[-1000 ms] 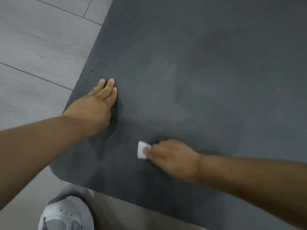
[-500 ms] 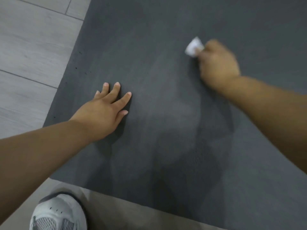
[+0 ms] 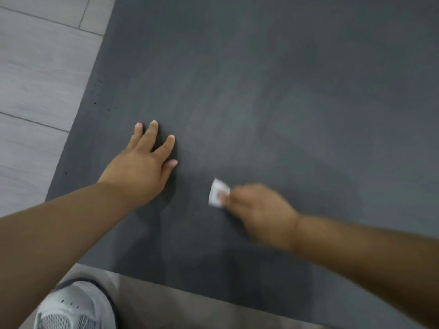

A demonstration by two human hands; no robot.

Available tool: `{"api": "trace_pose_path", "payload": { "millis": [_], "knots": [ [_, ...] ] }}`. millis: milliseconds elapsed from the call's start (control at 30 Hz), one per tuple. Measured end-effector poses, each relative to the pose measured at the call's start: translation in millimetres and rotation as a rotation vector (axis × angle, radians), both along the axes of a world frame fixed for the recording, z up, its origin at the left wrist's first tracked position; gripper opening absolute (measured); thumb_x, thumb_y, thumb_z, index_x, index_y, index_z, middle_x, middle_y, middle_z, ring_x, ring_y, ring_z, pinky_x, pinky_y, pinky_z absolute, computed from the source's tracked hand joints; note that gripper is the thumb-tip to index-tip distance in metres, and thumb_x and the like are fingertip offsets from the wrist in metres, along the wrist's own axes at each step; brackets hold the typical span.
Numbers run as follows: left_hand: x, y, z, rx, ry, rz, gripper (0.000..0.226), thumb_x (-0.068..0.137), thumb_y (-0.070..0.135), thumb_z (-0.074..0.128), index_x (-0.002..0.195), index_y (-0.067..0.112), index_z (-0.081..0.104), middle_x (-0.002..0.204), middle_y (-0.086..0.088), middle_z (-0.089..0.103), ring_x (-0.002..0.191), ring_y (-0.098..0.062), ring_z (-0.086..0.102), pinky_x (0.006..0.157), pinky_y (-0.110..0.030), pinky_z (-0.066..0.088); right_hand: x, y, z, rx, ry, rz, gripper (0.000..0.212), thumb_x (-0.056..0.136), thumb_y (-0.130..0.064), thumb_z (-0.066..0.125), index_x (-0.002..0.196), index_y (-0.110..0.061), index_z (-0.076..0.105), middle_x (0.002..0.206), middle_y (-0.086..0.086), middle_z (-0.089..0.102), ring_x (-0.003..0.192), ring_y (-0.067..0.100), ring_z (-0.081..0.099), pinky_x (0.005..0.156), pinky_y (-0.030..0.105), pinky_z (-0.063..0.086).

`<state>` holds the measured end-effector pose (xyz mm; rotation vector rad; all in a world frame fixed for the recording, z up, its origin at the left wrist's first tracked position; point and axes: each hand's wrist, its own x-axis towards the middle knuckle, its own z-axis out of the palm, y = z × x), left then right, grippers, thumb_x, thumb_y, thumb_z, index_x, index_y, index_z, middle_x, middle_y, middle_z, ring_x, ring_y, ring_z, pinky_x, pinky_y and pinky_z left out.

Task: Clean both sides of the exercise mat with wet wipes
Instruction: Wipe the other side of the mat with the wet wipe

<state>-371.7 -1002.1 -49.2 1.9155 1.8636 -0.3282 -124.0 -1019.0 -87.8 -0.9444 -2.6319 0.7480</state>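
Nearest the camera, a pale shoe (image 3: pixel 69 309) stands on the floor (image 3: pixel 35 79) just off the near edge of the mat (image 3: pixel 285 91), close to its near left corner. The dark mat lies flat and fills most of the view.

A little in from that near edge, the right hand (image 3: pixel 259 212) has its fingers bent over a small folded wipe (image 3: pixel 217 192) and pins it to the mat. The hand is blurred, so how the thumb sits cannot be told. Only a white corner of the wipe shows past the fingertips.

Just beyond and to the left, the left hand (image 3: pixel 140 169) lies palm down on the mat with its fingers straight and spread. It holds nothing and seems to brace the mat against sliding.

The step in hand looks like scrubbing this face. To do it well, the strokes should probably overlap in bands that run from the near edge toward the far one, with the pressure spread across the finger pads rather than on one tip. The wipe is small (folded down to a scrap), so it likely needs refolding or replacing often. The bracing hand should shift as the wiping moves on.

Farther out, near the left edge, a few dark specks dot the mat and deserve a pass. Beyond them lies a broad, unevenly shaded stretch.
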Motion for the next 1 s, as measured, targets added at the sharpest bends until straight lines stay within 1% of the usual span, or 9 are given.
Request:
{"api": "trace_pose_path", "payload": {
  "millis": [133,300,400,500,633,700,800,900,1000],
  "knots": [
    [9.8,5.4,1.7,0.213,-0.114,-0.062,0.040,0.090,0.021,0.058,0.126,0.004,0.057,0.144,-0.015,0.041,0.133,-0.035,0.040,0.088,-0.051,0.048,13.4,-71.2,-0.5,0.045,-0.149,0.384,0.049,0.096,-0.015,0.021,0.091,-0.016,0.070,0.084,-0.005,0.058,0.061,0.017,0.044,0.059,0.027,0.039],
    [29.9,11.6,-8.4,0.063,-0.092,-0.072,0.054,0.097,0.034,0.040,0.148,0.019,0.027,0.158,0.003,0.010,0.146,-0.026,0.006,0.113,-0.036,0.022,18.4,-25.8,3.0,0.095,-0.076,0.433,0.046,0.099,-0.022,0.028,0.082,-0.015,0.070,0.076,-0.001,0.062,0.065,0.020,0.045,0.058,0.031,0.031],
    [31.0,13.5,-4.5,0.052,-0.051,-0.074,0.055,0.097,0.037,0.038,0.148,0.022,0.025,0.158,0.005,0.009,0.146,-0.025,0.006,0.114,-0.036,0.021,21.6,48.6,5.2,0.025,-0.080,0.172,0.038,0.098,-0.027,0.037,0.079,-0.010,0.065,0.067,0.012,0.058,0.059,0.030,0.055,0.056,0.032,0.030],
    [32.1,16.2,-2.5,0.018,-0.031,-0.074,0.055,0.097,0.039,0.038,0.148,0.024,0.025,0.158,0.007,0.009,0.146,-0.024,0.007,0.112,-0.036,0.024,42.9,128.7,3.5,0.259,-0.163,-0.190,0.037,0.097,-0.025,0.037,0.096,-0.005,0.067,0.078,0.021,0.058,0.067,0.035,0.058,0.055,0.034,0.041],
    [37.5,17.2,-0.4,0.007,-0.023,-0.051,0.055,0.097,0.036,0.043,0.147,0.021,0.029,0.157,0.005,0.013,0.145,-0.028,0.010,0.112,-0.038,0.025,98.5,205.4,9.7,0.135,-0.445,-0.917,0.032,0.094,-0.017,0.039,0.118,-0.003,0.054,0.104,0.015,0.051,0.105,0.041,0.049,0.084,0.040,0.039],
    [38.2,16.7,0.4,0.003,-0.017,-0.047,0.055,0.097,0.035,0.042,0.148,0.021,0.028,0.158,0.005,0.012,0.145,-0.028,0.009,0.112,-0.038,0.024,106.4,208.7,11.2,0.036,-0.427,-1.070,0.030,0.095,-0.015,0.039,0.119,-0.001,0.051,0.107,0.015,0.051,0.109,0.040,0.048,0.087,0.039,0.038],
    [40.9,15.1,1.3,0.006,-0.006,-0.045,0.055,0.098,0.034,0.040,0.149,0.018,0.025,0.158,0.002,0.010,0.145,-0.030,0.007,0.114,-0.036,0.018,86.6,171.0,3.9,0.105,-0.361,-0.909,0.032,0.094,-0.013,0.040,0.123,-0.005,0.051,0.114,0.022,0.051,0.100,0.040,0.051,0.080,0.040,0.039],
    [45.7,13.0,-0.6,0.009,0.027,-0.051,0.056,0.098,0.030,0.038,0.149,0.012,0.022,0.158,-0.005,0.009,0.144,-0.034,0.003,0.116,-0.039,0.012,65.3,104.8,-2.6,0.290,-0.225,-0.532,0.034,0.086,-0.004,0.044,0.114,-0.002,0.063,0.086,0.022,0.057,0.070,0.038,0.056,0.058,0.039,0.045],
    [53.7,11.3,0.3,0.041,-0.012,-0.023,0.058,0.096,0.032,0.043,0.147,0.008,0.027,0.156,-0.010,0.012,0.144,-0.035,0.003,0.116,-0.040,0.010,55.3,21.5,0.5,0.190,-0.120,-0.219,0.036,0.082,-0.009,0.041,0.104,0.004,0.066,0.076,0.016,0.056,0.056,0.033,0.052,0.047,0.033,0.040]
  ]
}}
